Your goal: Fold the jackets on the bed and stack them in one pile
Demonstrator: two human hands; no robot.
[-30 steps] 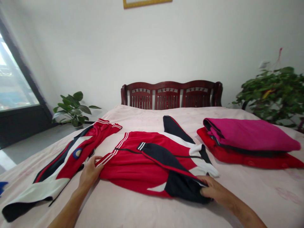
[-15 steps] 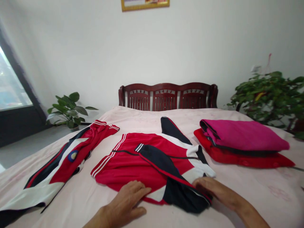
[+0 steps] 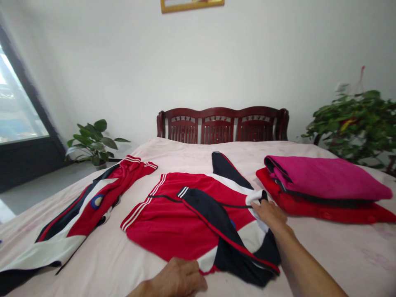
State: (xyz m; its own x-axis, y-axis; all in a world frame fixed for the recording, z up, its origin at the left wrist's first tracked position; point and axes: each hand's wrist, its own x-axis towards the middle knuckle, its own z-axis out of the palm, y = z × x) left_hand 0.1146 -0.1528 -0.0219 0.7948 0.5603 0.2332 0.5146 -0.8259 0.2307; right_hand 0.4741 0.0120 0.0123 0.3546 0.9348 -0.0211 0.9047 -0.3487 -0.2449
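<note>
A red, white and navy zip-up jacket (image 3: 167,231) lies spread on the bed, its waistband towards the left and its collar to the right. One navy sleeve is folded across its front; the other stretches out towards the headboard. At the jacket's near side edge, my left hand (image 3: 181,278) has its fingers curled down on the fabric, their tips partly hidden. My right hand (image 3: 272,212) pinches the white collar, close to the end of the zip. Matching track pants (image 3: 102,198), folded lengthwise, lie apart from the jacket on the left.
To the right sits a stack with a folded magenta garment (image 3: 331,177) above a red one (image 3: 334,212). A pale pink sheet (image 3: 114,264) covers the bed. Beyond is a dark wooden headboard (image 3: 216,123). Potted plants (image 3: 95,142) stand on both sides.
My right hand has moved from the folded sleeve's shoulder up to the collar. My left hand has slid slightly towards me and right, its fingers now more curled. The view has shifted slightly.
</note>
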